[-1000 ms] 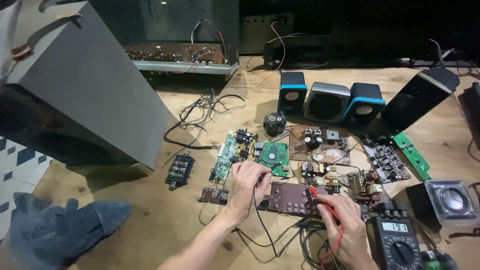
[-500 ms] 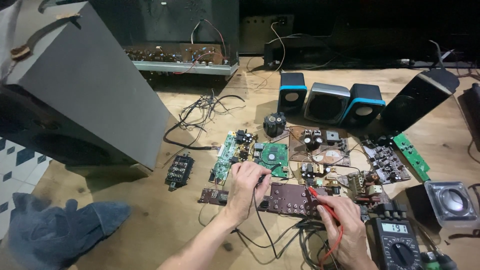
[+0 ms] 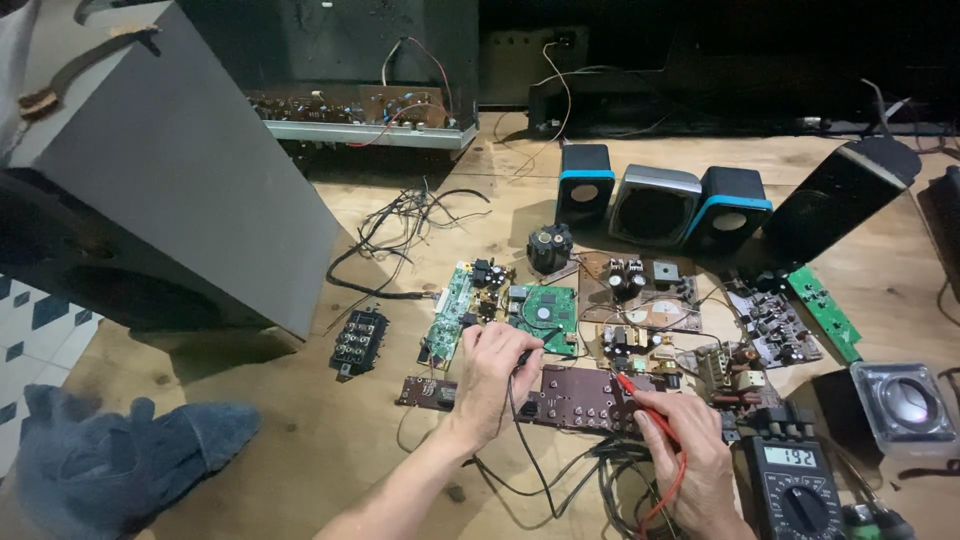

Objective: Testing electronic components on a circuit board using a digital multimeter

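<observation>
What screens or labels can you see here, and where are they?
Multimeter: bottom right, beside the right hand; dark body, round dial, small pale grey rectangular screen showing dark digits.
No packages, signs or clear labels show.

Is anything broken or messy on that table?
Yes. Bare circuit boards lie spread over the wooden table, out of any casing, with loose black wires tangled beside them. The big grey speaker box leans tilted at the left.
</observation>
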